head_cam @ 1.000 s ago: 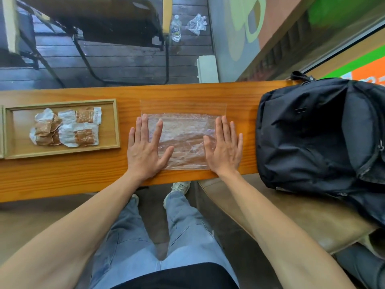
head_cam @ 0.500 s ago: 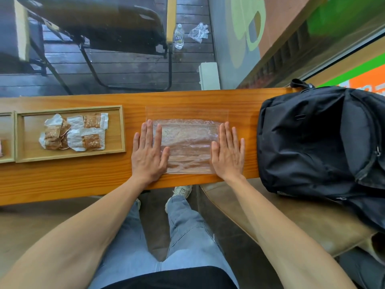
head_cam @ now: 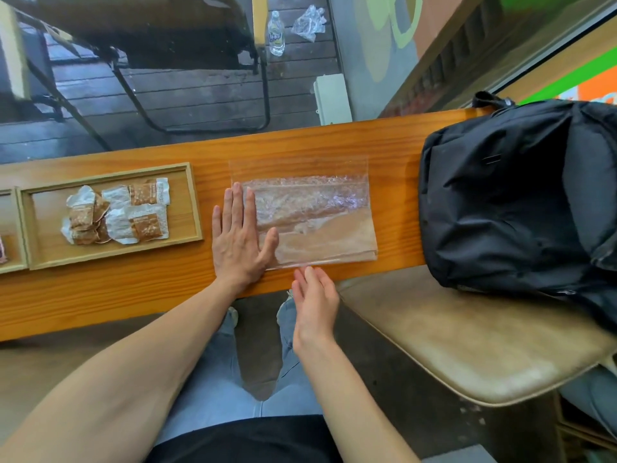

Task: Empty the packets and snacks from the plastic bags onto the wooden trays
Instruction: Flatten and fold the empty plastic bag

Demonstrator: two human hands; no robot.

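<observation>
Empty clear plastic bags [head_cam: 310, 215] lie flat in a stack on the wooden counter [head_cam: 133, 289]. My left hand [head_cam: 238, 238] rests flat, fingers spread, on their left edge. My right hand [head_cam: 315, 299] hovers at the counter's near edge just below the bags, fingers loosely open, holding nothing. To the left, a wooden tray [head_cam: 193, 208] holds several brown snack packets [head_cam: 117, 217] in white wrappers. A second tray [head_cam: 11, 228] shows only at the far left edge.
A black backpack [head_cam: 521, 195] lies at the counter's right end, partly on a tan padded seat [head_cam: 467, 342]. Beyond the counter is dark decking with a chair frame, a water bottle [head_cam: 276, 33] and crumpled plastic.
My right hand has lifted off the bags' right side and pulled back toward me to the counter's near edge. The left hand stays flat on the bags.
</observation>
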